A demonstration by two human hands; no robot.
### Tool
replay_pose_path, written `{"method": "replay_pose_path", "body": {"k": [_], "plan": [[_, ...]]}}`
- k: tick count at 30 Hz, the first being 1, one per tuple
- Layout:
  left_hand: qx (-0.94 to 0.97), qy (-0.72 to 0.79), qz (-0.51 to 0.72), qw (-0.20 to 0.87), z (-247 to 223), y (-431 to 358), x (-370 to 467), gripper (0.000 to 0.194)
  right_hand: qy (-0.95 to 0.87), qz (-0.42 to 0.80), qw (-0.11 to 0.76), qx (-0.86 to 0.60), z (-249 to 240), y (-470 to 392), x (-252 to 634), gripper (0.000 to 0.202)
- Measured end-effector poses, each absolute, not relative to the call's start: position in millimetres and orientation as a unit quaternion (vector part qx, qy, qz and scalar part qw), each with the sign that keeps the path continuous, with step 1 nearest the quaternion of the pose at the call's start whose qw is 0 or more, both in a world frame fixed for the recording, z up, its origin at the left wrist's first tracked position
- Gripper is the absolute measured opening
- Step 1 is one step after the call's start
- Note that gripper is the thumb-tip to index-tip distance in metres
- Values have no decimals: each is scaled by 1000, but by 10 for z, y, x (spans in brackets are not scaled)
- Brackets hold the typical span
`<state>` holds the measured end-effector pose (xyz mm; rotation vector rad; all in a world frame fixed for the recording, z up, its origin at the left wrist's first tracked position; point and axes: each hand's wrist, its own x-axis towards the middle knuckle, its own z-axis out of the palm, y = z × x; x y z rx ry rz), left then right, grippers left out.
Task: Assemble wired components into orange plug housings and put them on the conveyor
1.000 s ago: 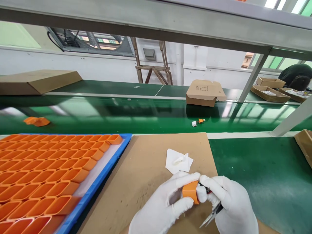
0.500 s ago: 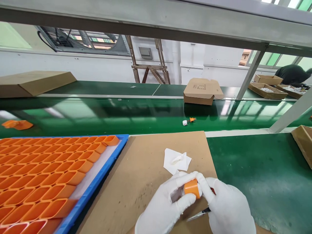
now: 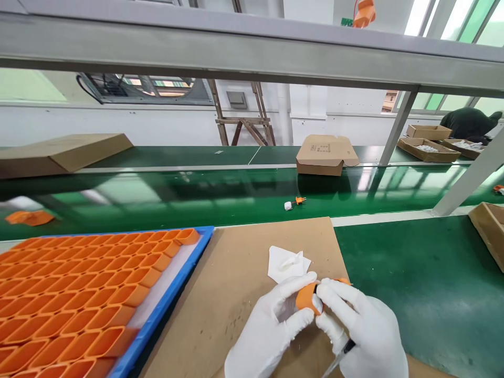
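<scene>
My left hand point(image 3: 271, 320), in a white glove, grips an orange plastic sleeve point(image 3: 305, 298) between thumb and fingers, low in the view. The fingertips of my gloved right hand point(image 3: 360, 325) meet the sleeve's right-hand end, where something white and a dark spot show. Tucked in the right hand is a thin metal tool point(image 3: 334, 363) with a black part, pointing down toward me; its exact kind is unclear. An orange bit point(image 3: 342, 281) pokes out behind the right fingers, mostly hidden. Just beyond the hands lies white paper point(image 3: 286, 265) on a cardboard sheet point(image 3: 232, 273).
At left, a blue-edged tray point(image 3: 165, 310) holds rows of orange sleeves point(image 3: 79, 299). A green conveyor point(image 3: 220, 197) crosses behind, carrying a small white-and-orange plug piece point(image 3: 295, 203) and an orange part point(image 3: 29, 218). Cardboard boxes point(image 3: 325, 152) stand beyond; a metal beam point(image 3: 236, 47) spans overhead. A person point(image 3: 468, 123) bends at far right.
My view has tilted up. The sleeve has turned in my left hand, and my right fingers have shifted at its end, the tool swinging more downward. Pieces on the conveyor have drifted left.
</scene>
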<state>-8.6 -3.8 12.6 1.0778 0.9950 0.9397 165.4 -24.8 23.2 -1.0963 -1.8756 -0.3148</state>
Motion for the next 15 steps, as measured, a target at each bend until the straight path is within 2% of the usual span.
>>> {"method": "replay_pose_path", "body": {"k": [5,10,15], "plan": [[437,412,446,664,124,-62,-64,42,-757,-217,394,-474,316,-279,1615,40],[385,392,466,694,137,-88,-34,39,-756,-220,374,-490,242,-303,1644,32],[333,403,467,713,148,-100,-14,41,-795,-212,298,-485,162,-334,1686,27]]}}
